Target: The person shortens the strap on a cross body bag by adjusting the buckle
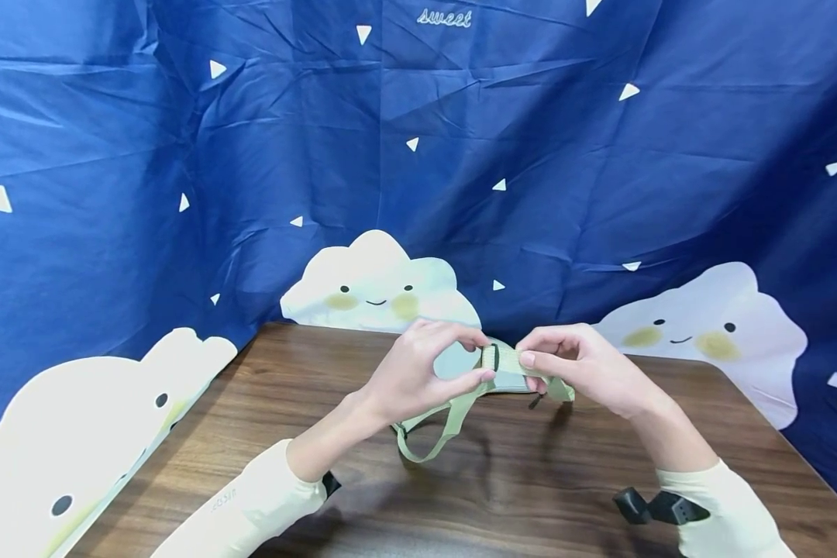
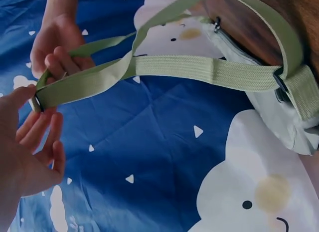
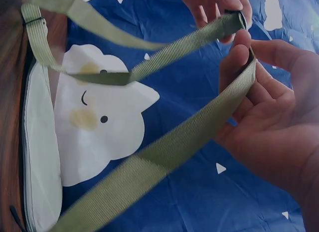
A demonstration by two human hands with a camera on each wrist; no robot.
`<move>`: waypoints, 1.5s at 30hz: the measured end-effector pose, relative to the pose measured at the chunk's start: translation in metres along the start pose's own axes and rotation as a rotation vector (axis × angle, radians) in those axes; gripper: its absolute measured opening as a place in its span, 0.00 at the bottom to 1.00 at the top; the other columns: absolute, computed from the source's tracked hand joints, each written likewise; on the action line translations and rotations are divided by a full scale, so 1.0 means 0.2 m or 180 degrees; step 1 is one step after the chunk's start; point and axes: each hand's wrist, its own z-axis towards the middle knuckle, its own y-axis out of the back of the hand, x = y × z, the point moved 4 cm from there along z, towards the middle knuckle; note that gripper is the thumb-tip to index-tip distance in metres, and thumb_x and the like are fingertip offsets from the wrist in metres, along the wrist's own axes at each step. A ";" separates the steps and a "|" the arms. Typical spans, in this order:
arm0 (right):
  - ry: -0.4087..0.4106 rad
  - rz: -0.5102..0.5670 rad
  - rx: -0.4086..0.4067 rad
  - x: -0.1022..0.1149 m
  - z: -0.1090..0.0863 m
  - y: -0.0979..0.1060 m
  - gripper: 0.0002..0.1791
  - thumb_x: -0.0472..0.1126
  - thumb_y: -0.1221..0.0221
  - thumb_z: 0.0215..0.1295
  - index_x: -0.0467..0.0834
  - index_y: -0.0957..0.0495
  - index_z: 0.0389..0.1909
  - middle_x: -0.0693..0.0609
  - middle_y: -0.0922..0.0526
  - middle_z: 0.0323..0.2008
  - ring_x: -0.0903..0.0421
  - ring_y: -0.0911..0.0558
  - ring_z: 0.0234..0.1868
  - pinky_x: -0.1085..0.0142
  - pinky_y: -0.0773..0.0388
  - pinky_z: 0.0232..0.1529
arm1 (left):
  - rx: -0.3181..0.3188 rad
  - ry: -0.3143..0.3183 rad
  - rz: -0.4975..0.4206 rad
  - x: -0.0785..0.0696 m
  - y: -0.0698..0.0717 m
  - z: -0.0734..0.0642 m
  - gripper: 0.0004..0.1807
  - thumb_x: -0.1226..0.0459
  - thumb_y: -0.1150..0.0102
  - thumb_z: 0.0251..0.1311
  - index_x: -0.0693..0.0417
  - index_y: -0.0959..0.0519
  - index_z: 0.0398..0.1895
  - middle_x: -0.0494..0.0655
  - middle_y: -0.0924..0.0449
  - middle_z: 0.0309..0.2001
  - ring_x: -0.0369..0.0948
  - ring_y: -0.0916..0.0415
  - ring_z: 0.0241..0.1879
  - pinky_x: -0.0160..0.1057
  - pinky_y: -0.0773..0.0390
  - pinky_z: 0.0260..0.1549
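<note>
Above the table, my left hand (image 1: 415,376) pinches a dark strap buckle (image 2: 37,99) between thumb and fingertips. A pale green webbing strap (image 2: 174,70) runs from that buckle, looping and partly twisted. My right hand (image 1: 589,370) pinches another stretch of the strap (image 3: 199,124) between thumb and forefinger, close beside the buckle. The strap belongs to a small pale zippered bag (image 3: 44,147), which lies at the table's far side behind the hands. A second dark slider (image 2: 280,83) sits on the strap by the bag. In the head view, the hands hide part of the bag.
The wood-grain table (image 1: 307,387) stretches around the bag. Behind it hangs a blue cloth (image 1: 404,108) with white triangles and smiling clouds, reaching the table's far and side edges. A dark zip pull (image 1: 535,401) hangs at the bag's right end.
</note>
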 end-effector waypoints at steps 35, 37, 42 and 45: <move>0.0086 0.0271 0.0216 -0.04 0.02 -0.05 0.05 0.32 0.42 0.74 0.39 0.17 0.43 0.41 0.20 0.26 0.47 0.22 0.26 0.54 0.25 0.26 | 0.0308 -0.0107 -0.0200 -0.01 -0.04 0.00 0.16 0.57 0.29 0.63 0.50 0.19 0.51 0.31 0.20 0.43 0.26 0.26 0.47 0.36 0.31 0.54; 0.0073 0.0264 0.0236 -0.04 0.03 -0.05 0.06 0.33 0.42 0.74 0.39 0.17 0.44 0.40 0.20 0.26 0.47 0.22 0.26 0.54 0.24 0.25 | 0.0327 -0.0093 -0.0115 -0.01 -0.04 -0.01 0.17 0.56 0.30 0.63 0.49 0.19 0.52 0.30 0.20 0.44 0.25 0.26 0.48 0.37 0.31 0.54; 0.0065 0.0195 0.0139 -0.05 0.01 0.00 0.05 0.32 0.41 0.73 0.40 0.17 0.44 0.38 0.20 0.25 0.47 0.21 0.25 0.53 0.23 0.26 | 0.0248 -0.0067 -0.0098 -0.01 -0.02 0.00 0.16 0.56 0.31 0.64 0.49 0.20 0.52 0.31 0.20 0.44 0.27 0.26 0.46 0.37 0.30 0.53; 0.0044 0.0204 0.0094 -0.06 0.00 0.02 0.05 0.32 0.41 0.72 0.39 0.17 0.43 0.39 0.20 0.24 0.47 0.22 0.24 0.54 0.23 0.26 | 0.0223 -0.0069 -0.0162 0.00 -0.02 0.01 0.16 0.56 0.31 0.64 0.50 0.20 0.52 0.32 0.21 0.43 0.28 0.26 0.44 0.35 0.30 0.53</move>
